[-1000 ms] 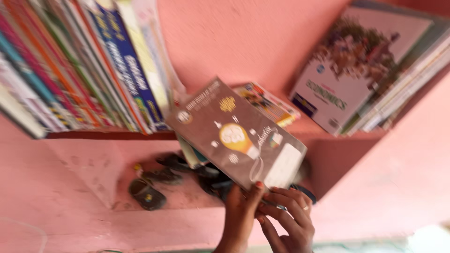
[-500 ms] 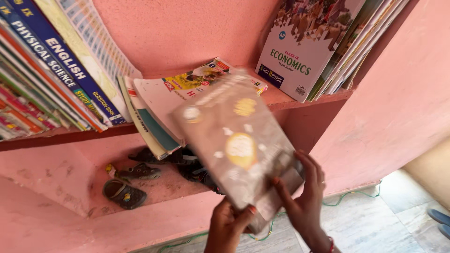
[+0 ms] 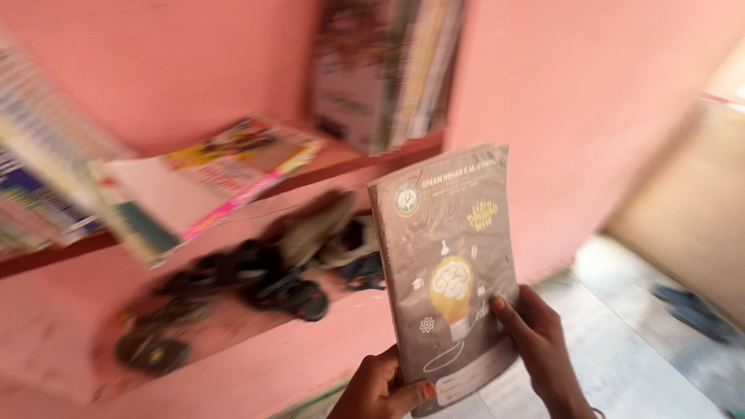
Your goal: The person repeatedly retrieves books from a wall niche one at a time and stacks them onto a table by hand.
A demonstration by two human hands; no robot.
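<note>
Brown card covers the notebook (image 3: 446,264), printed with a yellow light-bulb drawing and held nearly upright in front of the pink wall (image 3: 559,101). Its lower left corner is pinched by the left hand (image 3: 382,388), thumb laid across the cover. Its lower right edge is gripped by the right hand (image 3: 539,341), fingers closed around the edge and thumb pressed on the front. The notebook is thus carried clear of the shelves, touching nothing but the two hands.

Left of the notebook, a few flat-lying books (image 3: 202,182) overhang the upper shelf (image 3: 341,159). Above the notebook, upright books (image 3: 388,70) are stood on that same shelf. Below and left of it, dark sandals (image 3: 264,271) are heaped on the lower ledge. As a judgement, the notebook is already off the shelf; where it is to be set down is not shown. Much of the view is blurred.
</note>
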